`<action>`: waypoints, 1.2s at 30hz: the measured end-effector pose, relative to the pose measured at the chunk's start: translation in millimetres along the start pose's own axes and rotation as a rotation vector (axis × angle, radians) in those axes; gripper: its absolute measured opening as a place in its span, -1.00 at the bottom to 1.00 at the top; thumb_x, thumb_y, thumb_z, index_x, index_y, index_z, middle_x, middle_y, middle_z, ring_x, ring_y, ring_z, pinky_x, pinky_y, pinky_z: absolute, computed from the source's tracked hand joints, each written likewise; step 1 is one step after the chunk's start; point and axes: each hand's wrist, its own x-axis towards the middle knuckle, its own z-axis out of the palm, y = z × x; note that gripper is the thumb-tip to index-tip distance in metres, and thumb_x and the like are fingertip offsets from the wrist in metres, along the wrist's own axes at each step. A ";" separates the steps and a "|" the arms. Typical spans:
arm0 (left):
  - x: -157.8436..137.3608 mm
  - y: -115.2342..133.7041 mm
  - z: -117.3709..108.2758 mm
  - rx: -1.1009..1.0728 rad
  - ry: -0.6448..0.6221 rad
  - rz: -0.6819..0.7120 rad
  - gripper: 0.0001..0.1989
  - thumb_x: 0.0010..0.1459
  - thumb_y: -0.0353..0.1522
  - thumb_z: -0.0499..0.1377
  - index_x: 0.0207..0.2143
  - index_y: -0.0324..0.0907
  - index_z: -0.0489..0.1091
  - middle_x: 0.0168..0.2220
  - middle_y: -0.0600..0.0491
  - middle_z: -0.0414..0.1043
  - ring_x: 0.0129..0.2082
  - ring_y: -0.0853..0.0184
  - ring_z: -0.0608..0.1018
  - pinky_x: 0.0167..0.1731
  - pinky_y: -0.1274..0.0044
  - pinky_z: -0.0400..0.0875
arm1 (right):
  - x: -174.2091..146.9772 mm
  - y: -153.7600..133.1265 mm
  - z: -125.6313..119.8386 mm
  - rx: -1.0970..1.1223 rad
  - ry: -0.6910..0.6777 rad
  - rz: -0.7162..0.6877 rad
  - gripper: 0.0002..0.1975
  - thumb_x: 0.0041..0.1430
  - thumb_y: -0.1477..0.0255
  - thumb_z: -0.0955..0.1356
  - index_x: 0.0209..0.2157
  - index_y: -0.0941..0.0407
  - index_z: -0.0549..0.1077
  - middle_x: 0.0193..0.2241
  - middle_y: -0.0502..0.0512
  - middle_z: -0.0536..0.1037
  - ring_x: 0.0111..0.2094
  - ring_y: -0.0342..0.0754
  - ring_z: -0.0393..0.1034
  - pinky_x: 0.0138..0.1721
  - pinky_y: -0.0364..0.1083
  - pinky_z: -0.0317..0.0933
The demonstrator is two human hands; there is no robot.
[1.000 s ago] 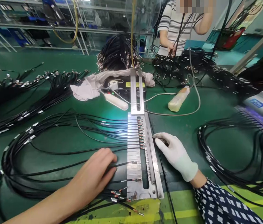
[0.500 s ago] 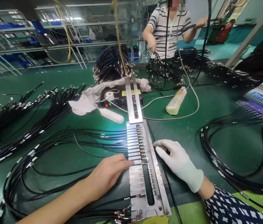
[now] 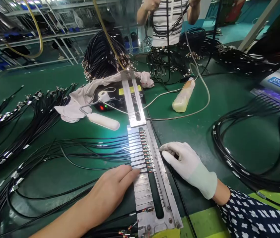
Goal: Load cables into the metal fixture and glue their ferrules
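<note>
My bare left hand [image 3: 116, 186] lies across the left edge of a slotted metal fixture [image 3: 145, 200]. Its thumb and forefinger close on one black cable [image 3: 143, 172], the nearest in a row of several laid side by side in the grooves. The stripped ends of these cables, with small metal tips [image 3: 146, 148], reach over the slot. On the other side, my right hand [image 3: 188, 165] in a white glove rests on the table, fingers loosely curved and thumb a little apart. Its fingertips are at the fixture's right rail; whether they touch it is unclear. Nothing shows in them.
A black control box [image 3: 115, 99] with a pink cloth [image 3: 76, 102] stands behind the fixture. Cable bundles [image 3: 105, 54] lie at the back, left and right. A white-handled tool [image 3: 104, 121] and a wrapped bottle-like object [image 3: 183, 96] lie nearby. A person [image 3: 167, 29] handles cables opposite.
The view has shifted, so the scene sits further left and higher. My left hand stays at the same cable, and the right hand has hardly moved. The person opposite has raised a cable bundle.
</note>
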 end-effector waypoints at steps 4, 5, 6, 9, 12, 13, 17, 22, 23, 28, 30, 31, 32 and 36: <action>-14.0 5.2 10.1 0.028 0.072 -0.052 -0.69 0.31 -0.50 -0.06 0.06 -0.20 0.28 -0.16 -0.06 0.33 -0.22 0.29 0.36 -0.24 0.47 0.30 | 0.5 2.0 1.7 0.005 0.009 -0.010 -0.89 0.28 0.41 0.29 -0.25 -0.02 0.47 -0.26 -0.08 0.58 -0.23 -0.06 0.42 -0.15 -0.01 0.11; -19.0 7.5 13.4 0.044 0.084 -0.077 -0.64 0.31 -0.50 -0.07 0.12 -0.18 0.25 -0.17 -0.06 0.32 -0.23 0.28 0.34 -0.25 0.46 0.28 | 0.6 1.7 1.9 0.004 0.012 -0.014 -0.88 0.28 0.41 0.29 -0.25 -0.02 0.47 -0.27 -0.07 0.58 -0.23 -0.05 0.42 -0.15 -0.01 0.11; -23.5 9.6 16.5 0.051 0.076 -0.099 -0.60 0.31 -0.50 -0.08 0.17 -0.17 0.20 -0.20 -0.04 0.32 -0.27 0.28 0.32 -0.28 0.45 0.26 | 0.5 0.8 1.9 0.003 0.016 -0.020 -0.88 0.29 0.41 0.28 -0.24 -0.01 0.47 -0.27 -0.05 0.57 -0.24 -0.05 0.41 -0.15 0.00 0.11; -29.1 12.9 19.9 -0.032 -0.019 -0.137 -0.54 0.31 -0.50 -0.11 0.25 -0.17 0.09 -0.29 0.00 0.34 -0.38 0.30 0.28 -0.37 0.46 0.22 | -0.7 -3.8 1.0 -0.019 0.037 -0.064 -0.84 0.28 0.42 0.27 -0.20 0.00 0.48 -0.31 0.01 0.52 -0.24 -0.02 0.36 -0.15 0.03 0.11; -23.4 12.6 9.0 -0.128 -0.077 -0.168 -0.56 0.32 -0.49 -0.11 0.22 -0.11 0.12 -0.28 0.03 0.35 -0.35 0.29 0.31 -0.35 0.46 0.24 | -4.9 -7.9 -0.2 -0.095 0.037 -0.314 -0.76 0.23 0.48 0.26 -0.17 -0.02 0.51 -0.31 0.08 0.42 -0.21 0.05 0.27 -0.10 0.10 0.08; -21.6 12.8 2.3 -0.146 -0.084 -0.177 -0.58 0.32 -0.48 -0.11 0.20 -0.08 0.12 -0.28 0.05 0.35 -0.33 0.31 0.33 -0.32 0.47 0.25 | -7.0 -8.7 -0.2 -0.122 0.018 -0.422 -0.74 0.21 0.50 0.25 -0.17 -0.02 0.52 -0.30 0.09 0.40 -0.20 0.06 0.25 -0.08 0.13 0.07; -28.5 22.1 -24.2 -0.316 -0.174 -0.315 -0.68 0.32 -0.38 0.00 0.10 -0.03 0.16 -0.21 0.10 0.35 -0.21 0.34 0.36 -0.18 0.48 0.28 | -20.7 -10.2 2.0 -0.155 -0.009 -0.562 -0.72 0.21 0.56 0.23 -0.15 0.05 0.50 -0.26 0.13 0.39 -0.16 0.08 0.21 -0.02 0.17 0.07; -49.5 41.9 -23.6 -0.485 -0.285 -0.457 -0.92 0.26 -0.44 0.01 -0.23 -0.11 0.26 -0.22 0.08 0.29 -0.20 0.28 0.31 -0.20 0.42 0.22 | -37.1 -13.6 6.6 -0.084 0.004 -0.450 -0.75 0.29 0.56 0.21 -0.10 0.09 0.44 -0.17 0.13 0.42 -0.09 0.04 0.25 -0.01 0.11 0.11; -50.7 44.3 -20.1 -0.490 -0.268 -0.466 -0.91 0.25 -0.45 0.00 -0.22 -0.11 0.25 -0.22 0.08 0.28 -0.20 0.28 0.31 -0.19 0.42 0.22 | -38.4 -14.8 7.0 -0.072 0.009 -0.441 -0.76 0.30 0.56 0.21 -0.11 0.09 0.44 -0.17 0.13 0.43 -0.08 0.03 0.26 -0.02 0.09 0.13; -42.1 50.2 -5.1 -0.497 -0.213 -0.447 -0.95 0.25 -0.41 0.05 -0.24 -0.09 0.27 -0.24 0.11 0.30 -0.20 0.29 0.31 -0.20 0.42 0.18 | -41.7 -28.5 9.3 -0.039 -0.014 -0.489 -0.81 0.22 0.47 0.30 -0.11 0.08 0.43 -0.15 0.12 0.45 -0.08 0.04 0.28 0.02 0.12 0.13; -38.1 50.9 -3.3 -0.500 -0.208 -0.438 -0.92 0.27 -0.39 0.02 -0.31 -0.10 0.27 -0.28 0.12 0.31 -0.23 0.31 0.31 -0.22 0.44 0.17 | -43.9 -35.7 12.5 -0.028 -0.091 -0.561 -0.84 0.16 0.40 0.36 -0.19 0.07 0.45 -0.18 0.08 0.46 -0.11 0.04 0.29 0.11 0.16 0.04; -37.2 50.5 -3.7 -0.502 -0.204 -0.440 -0.90 0.28 -0.39 0.01 -0.31 -0.10 0.27 -0.29 0.12 0.31 -0.23 0.31 0.32 -0.22 0.44 0.18 | -44.8 -38.5 14.4 -0.027 -0.132 -0.589 -0.89 0.15 0.38 0.37 -0.25 0.07 0.45 -0.21 0.06 0.47 -0.13 0.02 0.29 0.13 0.17 0.00; -37.3 49.3 -4.9 -0.502 -0.200 -0.444 -0.90 0.29 -0.39 0.00 -0.31 -0.10 0.27 -0.29 0.12 0.31 -0.23 0.32 0.32 -0.21 0.45 0.18 | -45.5 -40.5 16.2 -0.024 -0.164 -0.606 -0.93 0.17 0.38 0.37 -0.31 0.07 0.45 -0.23 0.03 0.47 -0.16 0.00 0.30 0.14 0.17 -0.02; -52.3 35.5 -18.3 -0.475 -0.199 -0.479 -0.84 0.32 -0.33 -0.02 -0.32 -0.11 0.29 -0.30 0.11 0.32 -0.23 0.33 0.33 -0.19 0.46 0.21 | -45.1 -41.3 19.8 0.026 -0.199 -0.579 -0.91 0.23 0.42 0.34 -0.38 0.09 0.43 -0.28 -0.01 0.47 -0.20 -0.06 0.30 0.13 0.14 -0.01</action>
